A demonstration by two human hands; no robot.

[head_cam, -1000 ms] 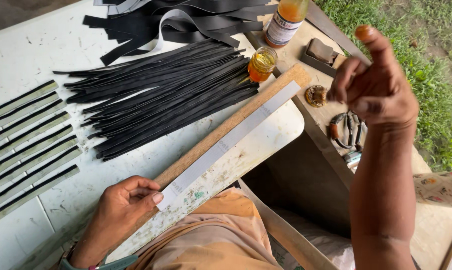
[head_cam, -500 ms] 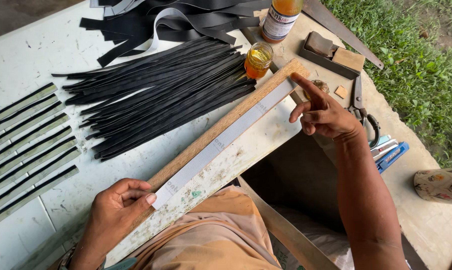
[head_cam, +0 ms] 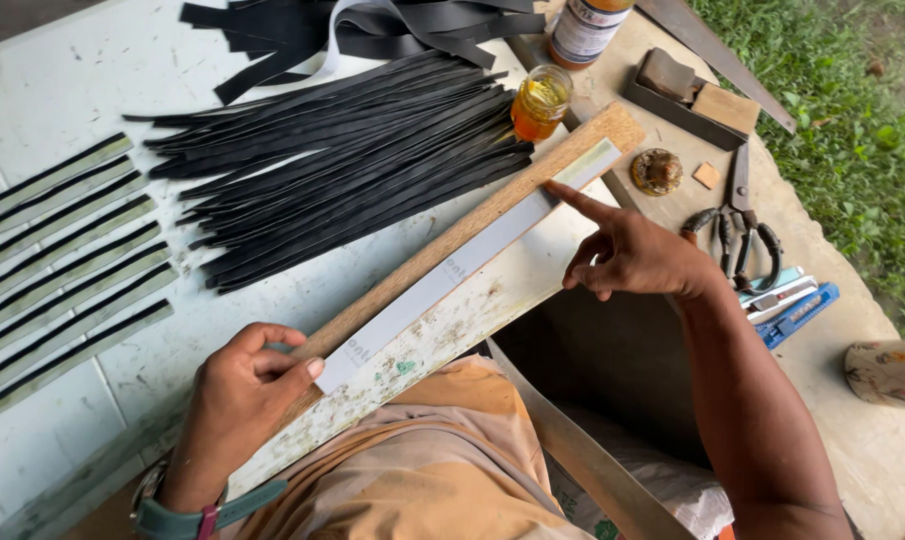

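Note:
A long pale strip (head_cam: 472,258) lies along a wooden board (head_cam: 442,250) set diagonally on the white table (head_cam: 62,90). My left hand (head_cam: 244,385) pins the strip's near end with thumb and fingers. Over the strip's far part my right hand (head_cam: 632,255) has its index finger stretched out, the tip touching the strip close to its far end. A small jar of amber liquid (head_cam: 540,102) stands open just beyond the board's far end.
A pile of thin black strips (head_cam: 342,170) lies behind the board, with wider black bands (head_cam: 352,30) further back. Finished pale-and-black strips (head_cam: 62,260) line the left. Scissors (head_cam: 737,215), a round lid (head_cam: 657,172), a bottle (head_cam: 584,30) and blocks (head_cam: 687,95) sit right.
My right hand came down from the air, where a fingertip carried amber liquid, and its index finger slid along the strip toward me. The left hand stayed put.

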